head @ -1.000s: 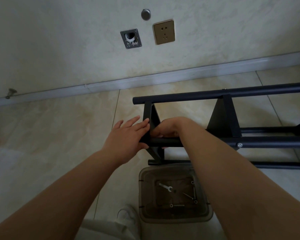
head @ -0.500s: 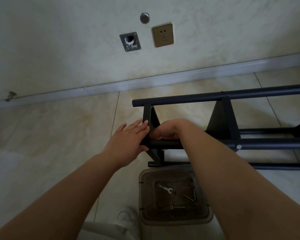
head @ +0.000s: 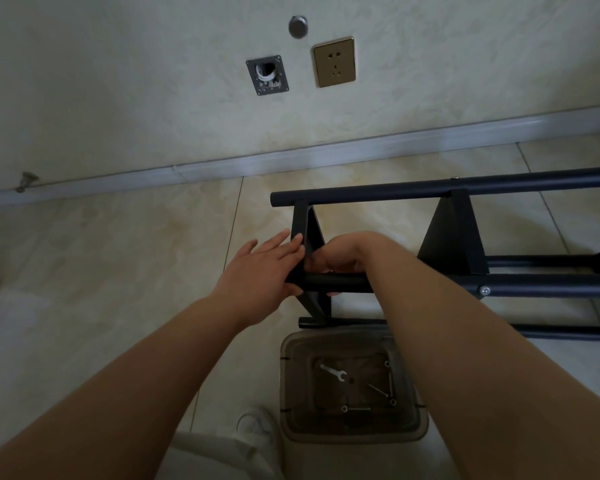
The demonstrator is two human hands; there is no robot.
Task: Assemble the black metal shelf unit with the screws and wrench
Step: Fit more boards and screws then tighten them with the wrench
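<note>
The black metal shelf unit [head: 465,188] lies on its side on the tiled floor, its long tubes running off to the right. At its left end stands a black end panel [head: 310,233]. My left hand [head: 260,271] presses flat against that panel's outer face, fingers straight, thumb under the near tube [head: 340,282]. My right hand [head: 343,254] reaches inside the frame behind the panel, fingers curled at the joint; what they pinch is hidden. A silver screw head [head: 484,291] shows on the near tube. A small wrench [head: 333,372] and long screws [head: 376,389] lie in a clear bin [head: 352,434].
The wall with a skirting board [head: 291,161] runs behind the shelf, carrying a gold socket [head: 334,62] and an open wall box [head: 267,75]. A white shoe [head: 255,424] shows at the bottom beside the bin. Bare floor tiles spread to the left.
Both hands stay at the left end panel; my left hand has shifted slightly along it. The view has tilted a little.
</note>
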